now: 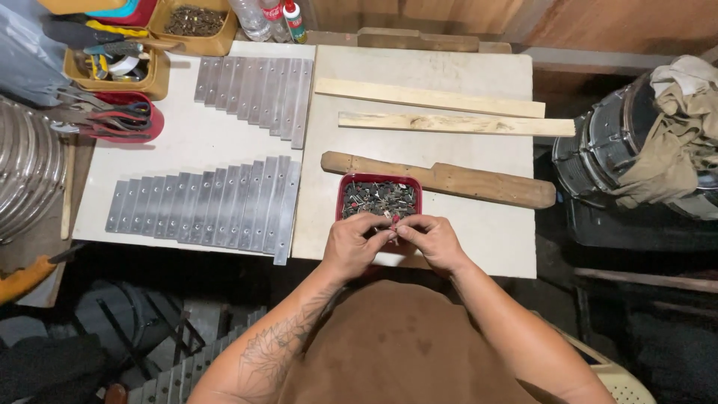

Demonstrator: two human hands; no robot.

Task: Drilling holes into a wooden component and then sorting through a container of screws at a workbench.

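Note:
My left hand and my right hand meet at the near edge of a red tray full of small dark pieces with nails. Both hands pinch one small red and dark piece between their fingertips, just over the tray's near rim. Two rows of flat metal bars lie on the white table to the left: the near row and the far row. A thick wooden bar lies just behind the tray.
Two thin wooden slats lie at the back right of the table. Yellow tubs with tools and nails, a red bowl with pliers, bottles, and a drum draped with cloth on the right.

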